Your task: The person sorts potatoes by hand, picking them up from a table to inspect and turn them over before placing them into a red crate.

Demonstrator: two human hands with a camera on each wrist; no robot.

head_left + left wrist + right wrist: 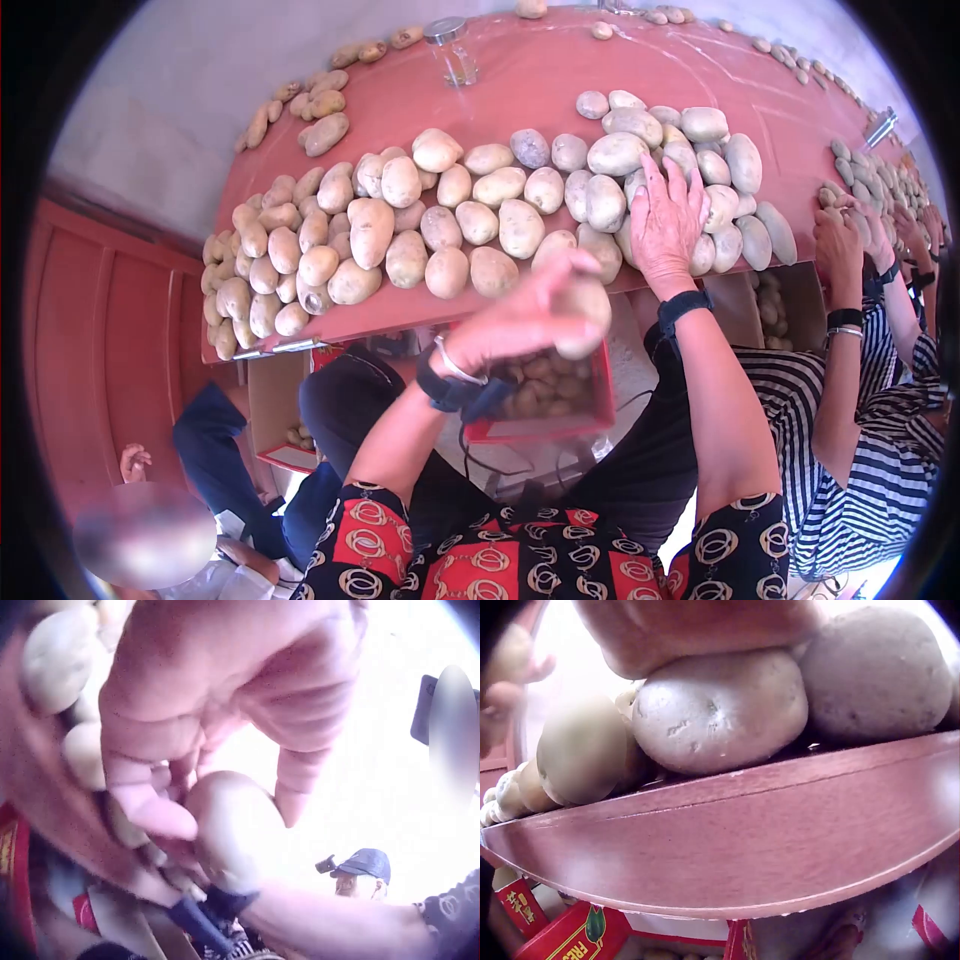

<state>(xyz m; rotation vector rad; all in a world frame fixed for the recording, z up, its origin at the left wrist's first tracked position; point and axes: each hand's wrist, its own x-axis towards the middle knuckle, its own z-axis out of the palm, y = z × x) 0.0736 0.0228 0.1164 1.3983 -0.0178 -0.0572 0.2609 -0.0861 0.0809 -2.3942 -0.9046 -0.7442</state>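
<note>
The left hand (520,325) grips a potato (580,318) in the air in front of the table edge, above a red box. In the left wrist view the fingers of the left hand (232,697) curl round that potato (234,825). Over the right part of the potato pile lies the right hand (668,222), its fingers spread on the potatoes (617,154). From the right wrist camera, the right hand (705,634) shows above a potato (721,712) near the table edge.
Potatoes cover the front of the red table (530,90). A glass jar (453,55) stands towards the back. Below the edge, a red box (598,385) holds potatoes, with cardboard boxes either side. People sit at left and right; other hands touch potatoes at right.
</note>
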